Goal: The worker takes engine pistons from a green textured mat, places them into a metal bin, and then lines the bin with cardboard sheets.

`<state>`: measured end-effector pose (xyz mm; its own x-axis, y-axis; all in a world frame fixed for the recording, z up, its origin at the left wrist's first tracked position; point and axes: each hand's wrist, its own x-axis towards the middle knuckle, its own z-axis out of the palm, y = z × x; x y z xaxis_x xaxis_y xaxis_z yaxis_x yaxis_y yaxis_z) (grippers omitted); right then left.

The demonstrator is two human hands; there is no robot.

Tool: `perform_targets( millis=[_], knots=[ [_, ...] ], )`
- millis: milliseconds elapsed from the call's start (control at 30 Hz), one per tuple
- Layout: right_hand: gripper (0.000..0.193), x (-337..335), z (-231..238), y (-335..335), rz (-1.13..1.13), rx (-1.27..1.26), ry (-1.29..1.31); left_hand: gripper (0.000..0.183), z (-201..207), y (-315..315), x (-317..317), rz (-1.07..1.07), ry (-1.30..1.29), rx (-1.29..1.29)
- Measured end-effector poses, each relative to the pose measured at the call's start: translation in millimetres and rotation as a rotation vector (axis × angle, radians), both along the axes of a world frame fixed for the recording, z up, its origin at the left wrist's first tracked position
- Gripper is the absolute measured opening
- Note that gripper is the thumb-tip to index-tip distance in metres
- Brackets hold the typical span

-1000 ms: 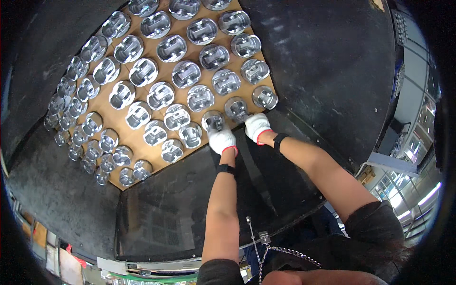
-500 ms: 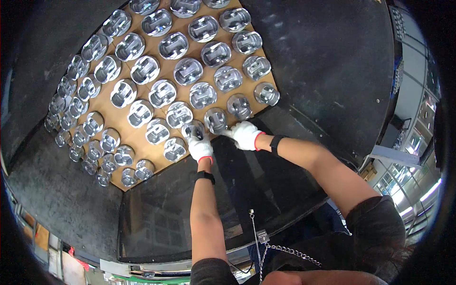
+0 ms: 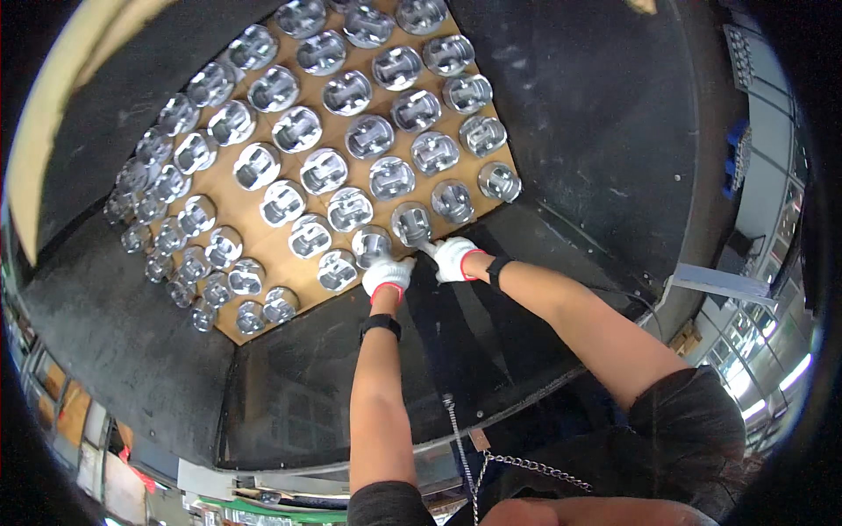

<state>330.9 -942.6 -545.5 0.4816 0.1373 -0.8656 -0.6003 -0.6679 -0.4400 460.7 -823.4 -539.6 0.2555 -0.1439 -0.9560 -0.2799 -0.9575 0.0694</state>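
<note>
Many silver metal pistons stand hollow side up in rows on a brown cardboard sheet [image 3: 237, 202]. At the sheet's near edge, my left hand [image 3: 388, 276], in a white knit glove with a red cuff, is at the near side of one piston [image 3: 372, 245], its thumb spread to the right. My right hand [image 3: 453, 259], gloved the same way, stretches a finger to the near rim of the neighbouring piston [image 3: 411, 223]. Neither piston looks lifted. Some of my left fingertips are hidden against the piston.
Dark walls of a large bin [image 3: 605, 158] surround the cardboard. A pale, curved, blurred thing [image 3: 35, 149] cuts across the upper left. Outside on the right are a grey ledge [image 3: 719, 280] and blue-edged trays [image 3: 738, 159] of small parts.
The whole view has shifted, so the pistons appear farther right and lower. My left hand covers less of its piston, its thumb now spread. The pale curved thing has come in at upper left.
</note>
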Motion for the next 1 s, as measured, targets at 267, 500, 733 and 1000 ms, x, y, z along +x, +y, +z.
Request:
perform_targets(
  millis=[267,500,733,1000],
  knots=[
    [0.065,2,127,-86,-0.312,0.235,-0.036,0.064,228,-17,23,-0.483,0.479,-0.334],
    [0.054,56,268,-179,-1.243,0.771,-0.232,0.036,311,95,-32,-0.118,-0.417,-0.407],
    [0.069,144,362,-266,-1.019,-0.072,-0.884,0.021,297,107,-58,0.252,-0.838,-0.250],
    [0.074,230,333,-275,-1.154,-0.083,-0.829,0.019,300,106,-55,0.277,-0.888,-0.278]
  ],
)
